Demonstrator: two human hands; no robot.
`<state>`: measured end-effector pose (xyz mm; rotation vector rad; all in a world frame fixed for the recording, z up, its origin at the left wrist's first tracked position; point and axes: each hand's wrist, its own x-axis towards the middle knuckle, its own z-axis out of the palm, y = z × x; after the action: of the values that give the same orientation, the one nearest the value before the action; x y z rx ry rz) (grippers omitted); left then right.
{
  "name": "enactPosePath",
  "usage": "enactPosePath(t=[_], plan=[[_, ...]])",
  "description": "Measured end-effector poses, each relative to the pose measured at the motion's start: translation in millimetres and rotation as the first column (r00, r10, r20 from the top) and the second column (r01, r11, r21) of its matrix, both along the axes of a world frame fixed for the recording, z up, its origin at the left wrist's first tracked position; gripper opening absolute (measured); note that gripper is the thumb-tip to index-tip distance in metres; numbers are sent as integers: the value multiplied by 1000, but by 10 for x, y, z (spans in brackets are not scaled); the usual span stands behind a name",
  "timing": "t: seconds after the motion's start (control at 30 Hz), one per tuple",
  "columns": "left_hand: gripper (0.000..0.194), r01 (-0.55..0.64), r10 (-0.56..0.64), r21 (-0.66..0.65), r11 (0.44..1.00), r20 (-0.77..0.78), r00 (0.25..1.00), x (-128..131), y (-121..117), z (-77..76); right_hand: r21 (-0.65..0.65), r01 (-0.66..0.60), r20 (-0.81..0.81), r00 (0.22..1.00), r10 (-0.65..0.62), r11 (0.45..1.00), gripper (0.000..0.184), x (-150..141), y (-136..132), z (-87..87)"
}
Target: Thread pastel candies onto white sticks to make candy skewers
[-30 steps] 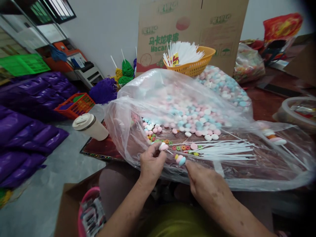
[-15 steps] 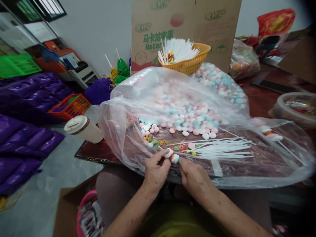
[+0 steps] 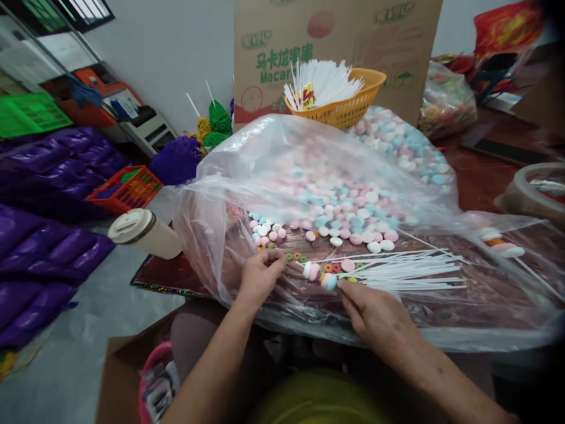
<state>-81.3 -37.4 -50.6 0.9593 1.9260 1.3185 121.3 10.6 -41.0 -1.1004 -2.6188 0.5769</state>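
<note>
In my right hand [image 3: 375, 309] is a candy skewer [image 3: 320, 275], gripped between thumb and fingers at its right end. White, pink and blue candies with an orange ring are threaded on its stick, whose bare tip points up and left. My left hand [image 3: 265, 271] is off the skewer, fingertips pinched together at the small coloured ring pieces [image 3: 296, 257]; whatever lies between them is hidden. Loose white paper-like sticks [image 3: 410, 271] are spread to the right. Behind them, pink, white and blue button-shaped candies [image 3: 353, 221] spill from a clear plastic bag [image 3: 265, 138].
A yellow basket [image 3: 339, 118] of white sticks stands at the back before a cardboard box [image 3: 335, 35]. A lidded cup [image 3: 145, 232] is at the table's left edge. Another candy skewer [image 3: 501, 242] lies right, near a round plastic tub [image 3: 536, 191].
My left hand has let go of the candies on the skewer and moved left to the ring pieces. The right hand, with the skewer, has shifted slightly right.
</note>
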Motion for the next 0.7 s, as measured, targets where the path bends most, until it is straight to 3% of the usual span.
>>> enactPosePath(t=[0.07, 0.13, 0.3, 0.4, 0.5, 0.6, 0.7], plan=[[20, -68, 53, 26, 997, 376, 925, 34, -89, 28, -27, -17, 5, 1000, 17, 999, 25, 18, -90, -16], [25, -92, 47, 56, 994, 543, 839, 84, -146, 78, -35, -29, 10, 1000, 30, 999, 27, 6, -153, -23], [24, -205, 124, 111, 973, 495, 860, 183, -186, 170, 31, 0, -5, 1000, 1, 1000, 27, 14, -217, -9], [25, -209, 123, 125, 970, 485, 866, 221, -192, 171, 50, 8, -2, 1000, -8, 999, 27, 63, -235, 24], [20, -159, 97, 155, 975, 347, 933, 289, -226, 136, 40, 1, 30, 1000, -2, 999, 26, 74, -269, 74], [13, -38, 34, 175, 984, 28, 999, 362, -310, 94, 29, 14, 50, 999, -16, 999, 26, 40, -300, 85], [21, 181, -125, 185, 966, -282, 951, 345, -346, 85, -13, 33, 12, 999, -33, 999, 25, 10, -259, 24]])
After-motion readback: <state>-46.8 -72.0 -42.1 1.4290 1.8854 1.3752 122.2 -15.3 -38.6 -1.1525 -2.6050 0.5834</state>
